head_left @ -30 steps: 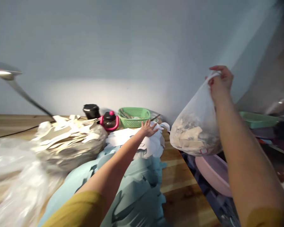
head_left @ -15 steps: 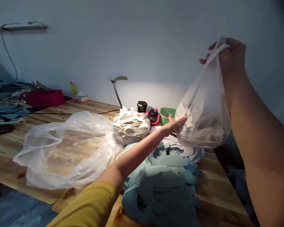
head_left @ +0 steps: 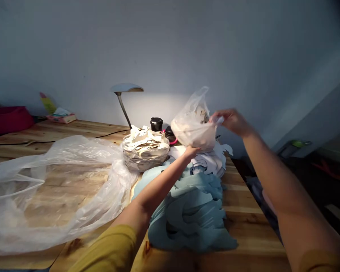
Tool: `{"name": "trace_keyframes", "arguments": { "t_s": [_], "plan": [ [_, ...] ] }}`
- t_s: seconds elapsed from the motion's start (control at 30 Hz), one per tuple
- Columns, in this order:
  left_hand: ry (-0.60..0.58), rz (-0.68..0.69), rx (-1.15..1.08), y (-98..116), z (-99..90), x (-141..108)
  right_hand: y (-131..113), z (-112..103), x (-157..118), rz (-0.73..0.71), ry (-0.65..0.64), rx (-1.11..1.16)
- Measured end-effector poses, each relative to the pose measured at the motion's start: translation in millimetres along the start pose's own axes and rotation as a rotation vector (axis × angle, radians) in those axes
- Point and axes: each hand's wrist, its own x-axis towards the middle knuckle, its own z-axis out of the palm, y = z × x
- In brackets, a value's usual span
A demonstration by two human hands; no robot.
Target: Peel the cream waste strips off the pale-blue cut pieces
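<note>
Here, the bag [head_left: 193, 129] sits between left hand [head_left: 191, 152] and right hand [head_left: 231, 122].

Nothing can be read. The markings on the small box [head_left: 61, 118] by the wall are too small and blurred to make out.
</note>
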Motion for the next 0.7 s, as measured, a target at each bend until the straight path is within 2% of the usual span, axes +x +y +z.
{"name": "trace_keyframes", "arguments": {
  "t_s": [0.07, 0.13, 0.23, 0.3, 0.37, 0.4, 0.43, 0.47, 0.53, 0.6, 0.7],
  "plan": [
    [-0.053, 0.024, 0.14, -7.7, -4.3, -19.0, 17.0, 12.9, -41.0, 0.09, -0.135, -0.098],
    [-0.096, 0.083, 0.267, -7.3, -10.9, -39.1, 29.4, 24.5, -76.6, 0.106, -0.147, -0.214],
    [-0.038, 0.227, 0.372, 12.3, -21.2, -56.5, 36.6, 40.9, -111.3, 0.033, -0.18, -0.401],
    [0.071, 0.474, 0.5, 33.4, -25.6, -53.5, 34.2, 53.1, -122.4, -0.031, -0.228, -0.504],
    [0.115, 0.783, 0.796, 52.9, -29.7, -40.4, 28.4, 65.6, -127.9, -0.063, -0.261, -0.585],
    [0.105, 0.882, 0.996, 59.8, -33.0, -32.1, 25.4, 70.9, -130.0, -0.06, -0.275, -0.611],
    [0.085, 0.9, 1.198, 64.1, -37.7, -24.1, 23.1, 75.1, -132.2, -0.043, -0.29, -0.633],
    [0.078, 0.827, 1.37, 65.4, -44.1, -17.5, 22.1, 77.9, -134.7, -0.014, -0.308, -0.653],
    [0.143, 0.586, 1.574, 60.1, -61.0, -11.0, 25.4, 78.7, -141.0, 0.083, -0.329, -0.706],
    [0.237, 0.419, 1.615, 47.8, -78.8, -14.2, 36.0, 74.7, -147.7, 0.203, -0.329, -0.776],
    [0.278, 0.323, 1.6, 28.6, -94.8, -28.3, 56.5, 68.6, -153.7, 0.317, -0.284, -0.893]
  ]
}}
